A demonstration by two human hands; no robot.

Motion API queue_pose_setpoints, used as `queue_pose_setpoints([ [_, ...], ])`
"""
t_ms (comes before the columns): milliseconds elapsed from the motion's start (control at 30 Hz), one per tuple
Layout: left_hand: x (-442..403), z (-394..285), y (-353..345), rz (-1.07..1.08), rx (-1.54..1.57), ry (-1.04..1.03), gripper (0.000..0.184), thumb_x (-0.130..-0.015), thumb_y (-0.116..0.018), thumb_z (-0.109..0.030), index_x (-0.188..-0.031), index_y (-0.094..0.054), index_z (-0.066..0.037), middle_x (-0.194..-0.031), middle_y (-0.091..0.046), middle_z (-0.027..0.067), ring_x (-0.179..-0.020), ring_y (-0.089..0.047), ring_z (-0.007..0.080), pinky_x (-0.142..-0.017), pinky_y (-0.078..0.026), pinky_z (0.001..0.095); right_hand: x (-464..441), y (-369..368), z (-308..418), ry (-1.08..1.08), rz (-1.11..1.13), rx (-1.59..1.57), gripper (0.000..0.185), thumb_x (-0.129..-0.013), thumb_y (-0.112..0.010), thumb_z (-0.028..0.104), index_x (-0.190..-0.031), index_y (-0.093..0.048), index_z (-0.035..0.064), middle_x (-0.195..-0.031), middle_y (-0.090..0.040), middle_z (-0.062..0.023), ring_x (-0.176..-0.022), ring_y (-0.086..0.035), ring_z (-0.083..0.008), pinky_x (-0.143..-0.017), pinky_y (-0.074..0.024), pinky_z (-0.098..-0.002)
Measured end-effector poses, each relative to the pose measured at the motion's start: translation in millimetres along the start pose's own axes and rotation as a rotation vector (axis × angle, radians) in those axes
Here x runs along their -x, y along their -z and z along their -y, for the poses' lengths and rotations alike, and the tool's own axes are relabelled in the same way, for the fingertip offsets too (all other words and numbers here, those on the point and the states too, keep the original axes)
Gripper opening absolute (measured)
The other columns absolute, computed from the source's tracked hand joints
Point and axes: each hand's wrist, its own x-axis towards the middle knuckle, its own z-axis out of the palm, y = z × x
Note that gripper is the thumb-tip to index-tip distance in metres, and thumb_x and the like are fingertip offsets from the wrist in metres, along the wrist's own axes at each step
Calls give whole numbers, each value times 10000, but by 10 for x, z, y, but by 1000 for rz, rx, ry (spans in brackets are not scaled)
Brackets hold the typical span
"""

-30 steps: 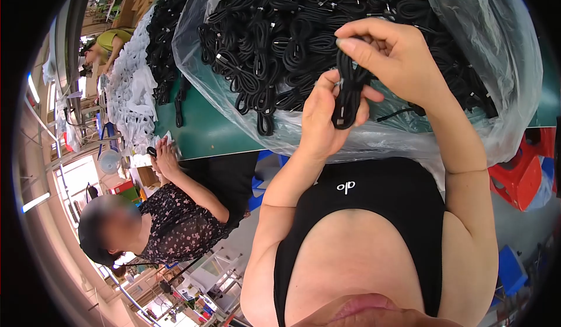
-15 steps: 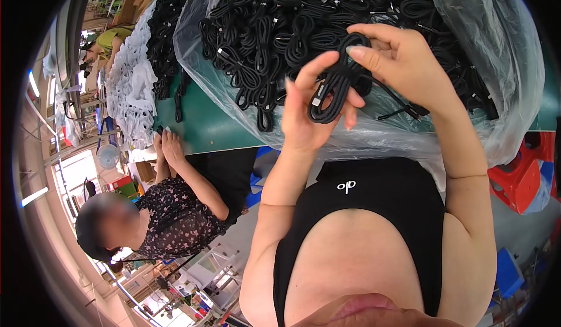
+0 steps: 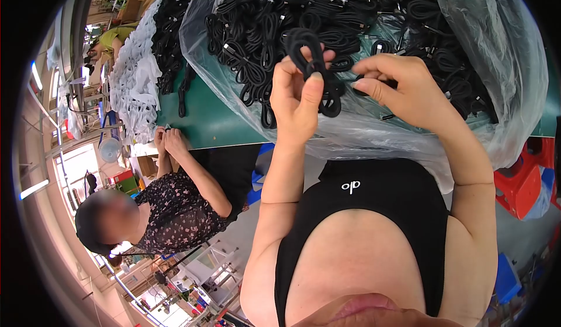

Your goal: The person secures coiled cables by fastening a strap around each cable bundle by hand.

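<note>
My left hand (image 3: 299,96) grips a coiled black cable (image 3: 307,46) between thumb and fingers, its loops standing above and to the right of the hand. To the right, my right hand (image 3: 403,87) has thumb and index finger close together around a small dark piece, partly hidden, that looks like a cable end. Both hands are over the near part of a clear plastic bag (image 3: 374,137). Beyond them, many bundled black cables (image 3: 251,20) with metal plugs lie in the bag.
The bag rests on a green table (image 3: 219,131). White sheets (image 3: 131,87) and more black cables (image 3: 169,40) lie at its left. A co-worker (image 3: 181,216) sits left with both hands at the table edge; another person bends farther off. Red stools (image 3: 517,187) stand at the right.
The coiled cable has left my right hand's fingers and moved left and been turned over in my left hand, which has closed on it. My right hand has lowered slightly.
</note>
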Motion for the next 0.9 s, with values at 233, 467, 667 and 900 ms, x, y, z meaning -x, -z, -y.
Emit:
queue_pose_setpoints([
  [233,91,106,-100,-56,160,185,396,-959,-364,-373,-1116,-392,-10,-893,-598,118,-667,-527,79,-597,-447,189,41,-139,-20,421,-138,482,105,-770,-639,67,-783,-550,11,-669,-523,-87,-567,-535,-207,-516,-407,-295],
  [467,233,122,-358,-169,-38,162,465,-968,-327,-377,-1241,-390,-6,-991,-562,88,-860,-536,130,-780,-440,257,128,-359,50,102,-126,138,141,-799,-588,127,-716,-525,31,-717,-577,-113,-659,-593,-290,-524,-448,-400],
  [667,267,138,-336,-104,194,194,427,-968,-330,-376,-1199,-408,-25,-1027,-531,82,-847,-520,126,-766,-442,264,101,-391,40,192,-279,199,140,-788,-603,137,-730,-538,28,-720,-582,-107,-658,-599,-279,-525,-461,-390],
  [900,276,186,-291,-126,240,235,416,-972,-333,-363,-1187,-418,-18,-974,-517,62,-785,-491,100,-715,-430,247,168,-348,0,111,-175,271,122,-733,-636,101,-735,-546,19,-701,-573,-107,-592,-579,-277,-511,-455,-365],
])
